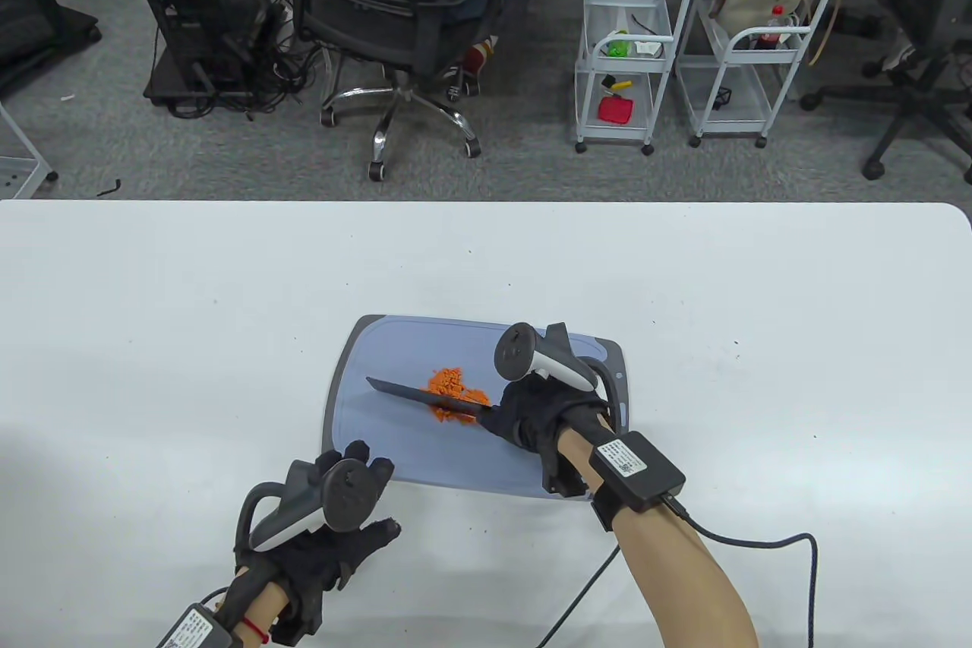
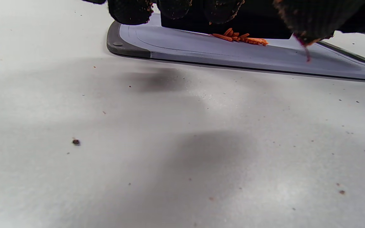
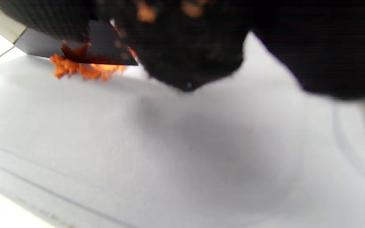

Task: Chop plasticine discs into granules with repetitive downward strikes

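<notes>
White table, office clutter behind: chopping under way on a grey board.

Nearest, the left hand hovers spread and empty beside the board; the right hand grips a knife, blade in the orange plasticine. Loose bits could scatter under hard strikes. Only the left wrist view shows strip-shaped pieces.

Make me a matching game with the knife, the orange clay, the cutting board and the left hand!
Things:
1. knife
2. orange clay
3. cutting board
4. left hand

Descriptions:
A. blue-grey, lying flat on the white table
B. held by the right hand, blade across the pile
C. chopped into small bits in a heap
D. holding nothing, near the board's front edge

Pairs: 1-B, 2-C, 3-A, 4-D
</notes>
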`<state>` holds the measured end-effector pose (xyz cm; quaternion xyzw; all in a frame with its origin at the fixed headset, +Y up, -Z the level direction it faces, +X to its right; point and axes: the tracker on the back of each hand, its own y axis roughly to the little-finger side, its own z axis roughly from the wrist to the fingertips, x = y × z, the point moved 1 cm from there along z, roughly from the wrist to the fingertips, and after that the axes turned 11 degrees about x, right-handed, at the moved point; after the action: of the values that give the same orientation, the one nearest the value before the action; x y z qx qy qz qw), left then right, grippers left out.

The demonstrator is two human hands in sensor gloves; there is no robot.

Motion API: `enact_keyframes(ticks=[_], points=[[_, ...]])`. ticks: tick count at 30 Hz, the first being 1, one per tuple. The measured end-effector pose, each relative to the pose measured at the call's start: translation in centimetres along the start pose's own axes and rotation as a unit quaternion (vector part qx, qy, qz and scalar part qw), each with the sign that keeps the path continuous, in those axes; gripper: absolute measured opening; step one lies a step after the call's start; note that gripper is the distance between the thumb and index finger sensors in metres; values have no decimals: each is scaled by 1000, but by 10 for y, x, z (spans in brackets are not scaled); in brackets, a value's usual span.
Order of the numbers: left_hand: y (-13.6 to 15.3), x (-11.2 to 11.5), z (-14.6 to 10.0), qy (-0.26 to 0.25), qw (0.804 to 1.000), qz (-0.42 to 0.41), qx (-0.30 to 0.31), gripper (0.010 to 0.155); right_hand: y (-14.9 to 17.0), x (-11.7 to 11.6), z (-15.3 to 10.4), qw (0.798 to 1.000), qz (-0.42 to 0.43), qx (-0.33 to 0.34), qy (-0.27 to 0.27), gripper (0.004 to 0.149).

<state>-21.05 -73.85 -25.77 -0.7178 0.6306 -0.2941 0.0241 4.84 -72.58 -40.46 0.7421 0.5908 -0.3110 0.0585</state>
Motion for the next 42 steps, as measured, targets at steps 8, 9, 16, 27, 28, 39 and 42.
enact_keyframes(ticks=[8,9,16,27,28,39,42], points=[[2,-8,-6,-21,1000,-3,1,81,3,-3,4,999,34,14,-15,71],[2,-7,-5,-17,1000,-1,2,82,2,-7,6,1000,15,6,-20,70],[1,-4,-3,-12,1000,-3,1,82,-2,-28,24,998,52,36,0,70],[4,-7,-5,-19,1000,-6,-1,81,14,2,-9,998,70,0,-8,70],[3,-7,-5,-20,1000,-7,0,81,17,3,-9,997,79,-5,-12,70],[2,-4,-1,-10,1000,-6,1,81,20,-28,14,994,106,0,-5,72],[1,-1,1,1,1000,-4,-1,81,11,-27,9,998,57,-11,1,71]])
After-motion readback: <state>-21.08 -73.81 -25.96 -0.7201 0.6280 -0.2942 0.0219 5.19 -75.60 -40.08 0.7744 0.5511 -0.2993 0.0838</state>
